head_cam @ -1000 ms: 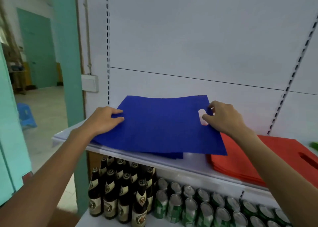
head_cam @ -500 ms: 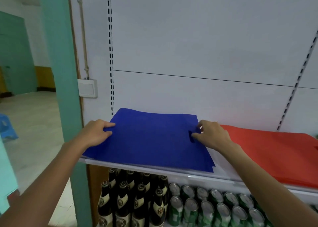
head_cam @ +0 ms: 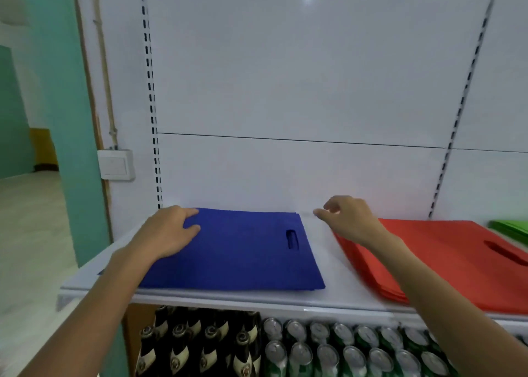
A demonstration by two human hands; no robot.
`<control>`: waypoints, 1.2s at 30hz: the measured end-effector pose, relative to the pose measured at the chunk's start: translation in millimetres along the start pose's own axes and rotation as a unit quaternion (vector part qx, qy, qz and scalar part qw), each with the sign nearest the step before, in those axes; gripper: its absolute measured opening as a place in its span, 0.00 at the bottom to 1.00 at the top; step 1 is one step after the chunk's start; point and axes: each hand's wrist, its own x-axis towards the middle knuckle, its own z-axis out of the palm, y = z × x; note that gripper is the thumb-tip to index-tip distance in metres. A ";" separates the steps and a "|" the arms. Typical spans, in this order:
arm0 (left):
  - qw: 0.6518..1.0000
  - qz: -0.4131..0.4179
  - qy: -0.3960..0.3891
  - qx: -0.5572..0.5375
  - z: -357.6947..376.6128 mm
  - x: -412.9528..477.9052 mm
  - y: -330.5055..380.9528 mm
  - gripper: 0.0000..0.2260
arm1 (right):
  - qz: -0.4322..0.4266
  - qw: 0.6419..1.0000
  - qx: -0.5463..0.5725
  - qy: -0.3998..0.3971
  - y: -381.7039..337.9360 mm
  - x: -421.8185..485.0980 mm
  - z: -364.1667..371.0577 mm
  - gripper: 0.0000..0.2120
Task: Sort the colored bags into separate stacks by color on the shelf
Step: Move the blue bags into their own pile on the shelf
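A stack of blue bags [head_cam: 243, 251] lies flat at the left end of the white shelf [head_cam: 323, 251], its handle slot toward the right. My left hand [head_cam: 168, 233] rests on the stack's left edge with the fingers lying on the top bag. My right hand [head_cam: 348, 219] hovers just right of the blue stack's far corner, fingers loosely curled and holding nothing. A stack of red bags [head_cam: 443, 256] lies to the right, partly under my right forearm. The edge of a green stack [head_cam: 511, 228] shows at the far right.
The white back panel rises right behind the stacks. Below the shelf stand dark bottles [head_cam: 200, 345] and green cans [head_cam: 343, 351]. A teal pillar [head_cam: 57, 119] and a wall switch [head_cam: 115, 165] are to the left, with open floor beyond.
The blue bag I was carrying has been laid flat on the blue stack. My right hand let go of its handle slot and lifted away to the right. My left hand stays on it.
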 end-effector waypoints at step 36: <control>0.969 0.238 -0.009 -0.067 230.0 -42.4 702.6 0.18 | 0.114 0.981 -0.023 0.157 643.7 -61.6 -368.1 0.17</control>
